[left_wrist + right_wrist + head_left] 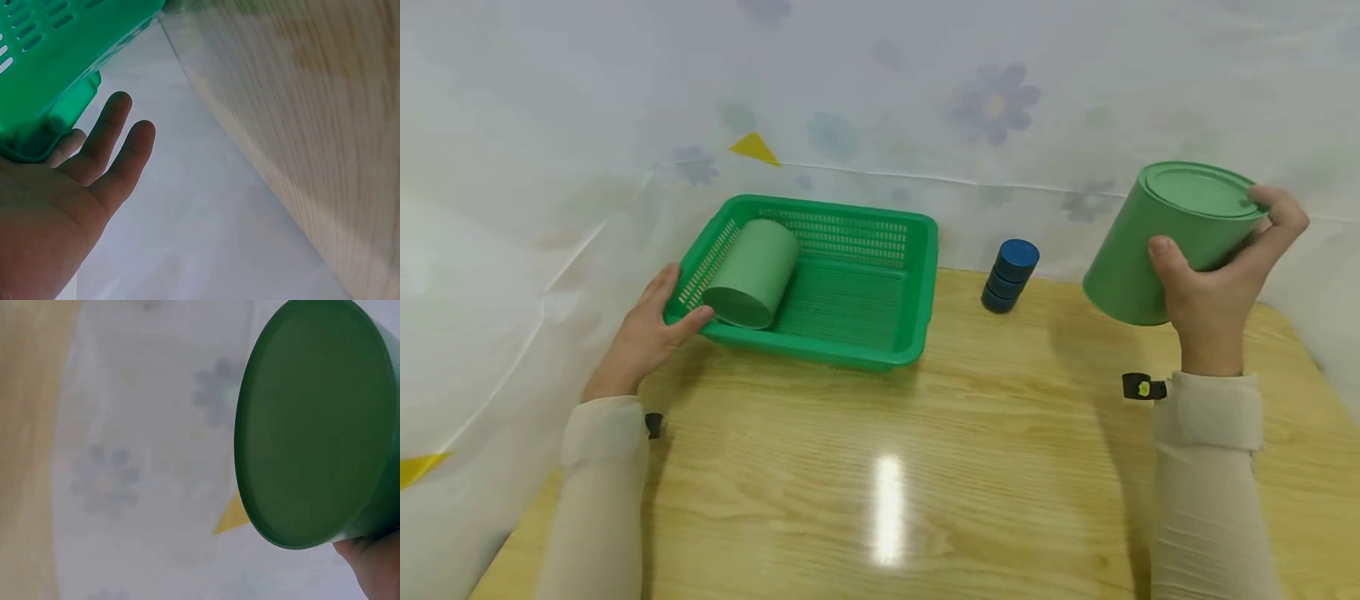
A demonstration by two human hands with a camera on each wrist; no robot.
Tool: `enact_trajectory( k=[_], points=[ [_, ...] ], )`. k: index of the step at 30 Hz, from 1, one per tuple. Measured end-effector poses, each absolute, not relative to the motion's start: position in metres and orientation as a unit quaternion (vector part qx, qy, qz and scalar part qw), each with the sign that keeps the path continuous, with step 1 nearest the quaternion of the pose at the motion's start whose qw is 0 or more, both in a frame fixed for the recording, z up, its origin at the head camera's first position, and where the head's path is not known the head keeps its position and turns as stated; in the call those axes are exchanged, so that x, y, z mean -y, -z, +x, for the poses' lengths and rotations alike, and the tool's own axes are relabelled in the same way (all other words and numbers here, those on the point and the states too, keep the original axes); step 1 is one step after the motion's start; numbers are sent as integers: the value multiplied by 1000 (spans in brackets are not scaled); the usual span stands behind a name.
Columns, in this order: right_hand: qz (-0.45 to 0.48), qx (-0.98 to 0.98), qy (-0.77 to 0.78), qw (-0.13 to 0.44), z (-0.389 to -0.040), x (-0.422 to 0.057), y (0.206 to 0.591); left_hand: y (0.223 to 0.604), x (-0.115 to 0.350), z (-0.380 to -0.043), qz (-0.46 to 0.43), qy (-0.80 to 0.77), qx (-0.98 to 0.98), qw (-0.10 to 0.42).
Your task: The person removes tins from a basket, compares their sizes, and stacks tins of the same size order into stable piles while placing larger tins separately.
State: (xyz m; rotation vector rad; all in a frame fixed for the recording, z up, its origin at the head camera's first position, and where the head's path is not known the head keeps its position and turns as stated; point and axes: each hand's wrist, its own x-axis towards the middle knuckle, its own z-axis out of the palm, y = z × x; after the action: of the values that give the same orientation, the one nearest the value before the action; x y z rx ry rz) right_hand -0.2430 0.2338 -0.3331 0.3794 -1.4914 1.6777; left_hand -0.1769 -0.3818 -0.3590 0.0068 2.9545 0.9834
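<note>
On the right, my right hand (pixel 1221 296) grips a green can (pixel 1138 250) above the table, thumb on the near side and a finger at the lid's edge. The can leans in the head view, its round lid up. Its flat dark-green base fills much of the right wrist view. At the left, my left hand (pixel 643 342) holds the near-left corner of a green plastic basket (pixel 820 348), thumb at the front rim. Two of its fingers (pixel 134 165) extend away from the basket in the left wrist view. A second green can (pixel 756 271) lies on its side inside the basket's left part.
A dark blue ridged cylinder (pixel 1011 275) stands between the basket and the raised can. The wood-grain table (pixel 775 483) ends at the back against a flower-printed white sheet (pixel 880 100). A yellow triangle (pixel 756 149) marks the sheet behind the basket.
</note>
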Motion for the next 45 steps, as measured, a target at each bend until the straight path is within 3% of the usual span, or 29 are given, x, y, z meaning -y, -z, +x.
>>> enact_trajectory(
  k=[8, 16, 23, 42, 45],
  points=[
    [77, 597, -715, 356, -260, -257, 372, 358, 384, -177, 6, -316, -949, 17],
    [-52, 745, -618, 245, -256, -273, 388, 358, 383, -177, 8, -318, -948, 17],
    [-92, 800, -555, 207, -258, -282, 404, 358, 383, -176, 6, -320, -947, 19],
    [-62, 877, -473, 54, -252, -301, 396, 356, 380, -177, 12, -320, -947, 14],
    [-61, 881, -466, 52, -248, -298, 385, 356, 381, -178, 12, -320, -947, 16]
  ],
)
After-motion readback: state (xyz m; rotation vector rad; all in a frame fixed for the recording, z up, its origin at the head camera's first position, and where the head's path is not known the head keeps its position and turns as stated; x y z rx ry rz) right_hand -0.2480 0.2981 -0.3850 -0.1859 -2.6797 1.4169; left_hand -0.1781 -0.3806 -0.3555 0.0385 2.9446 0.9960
